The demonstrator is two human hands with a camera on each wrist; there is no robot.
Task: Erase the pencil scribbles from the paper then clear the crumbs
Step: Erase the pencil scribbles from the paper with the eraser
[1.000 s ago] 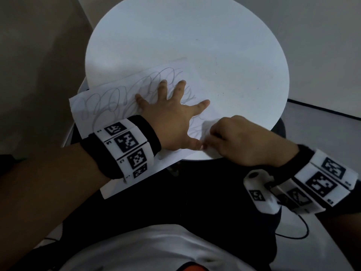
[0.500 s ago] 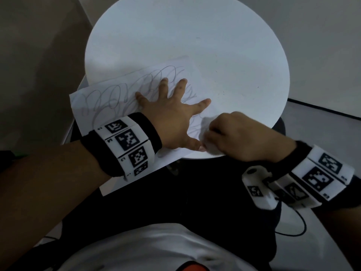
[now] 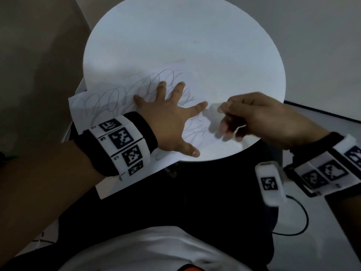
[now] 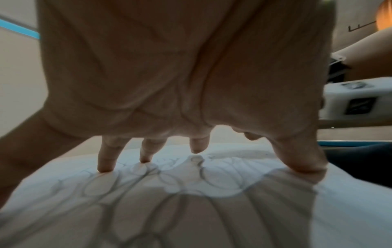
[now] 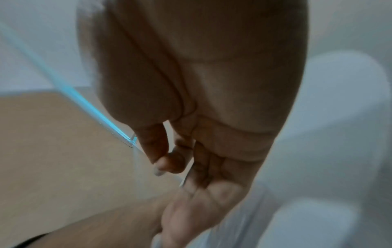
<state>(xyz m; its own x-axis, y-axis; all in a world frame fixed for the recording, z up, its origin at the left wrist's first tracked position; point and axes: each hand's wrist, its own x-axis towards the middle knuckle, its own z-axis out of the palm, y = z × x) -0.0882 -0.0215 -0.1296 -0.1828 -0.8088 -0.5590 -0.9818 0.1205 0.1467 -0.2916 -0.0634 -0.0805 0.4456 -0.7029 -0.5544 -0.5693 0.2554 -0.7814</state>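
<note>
The paper (image 3: 109,106) lies on the round white surface (image 3: 195,45), with its near corner hanging over the edge toward the person. The left hand (image 3: 168,118) is flat on the paper, and its fingers (image 4: 105,161) are spread wide to press it down so it does not slide.

The right hand (image 3: 259,122) is just beside the left one, lifted a little over the right end of the paper. Its fingers (image 5: 161,151) are curled in, with the thumb and first finger close together. They may be pinching a small eraser, but that part is blurry, so I cannot tell.

Gray pencil scribbles (image 3: 140,89) cover most of the paper. There are loops on the left side, under the left hand and near the right edge too. So I think the rubbing has only just begun. Most of the scribbles are left to erase. I cannot see any crumbs yet, and that clean-up comes last.
</note>
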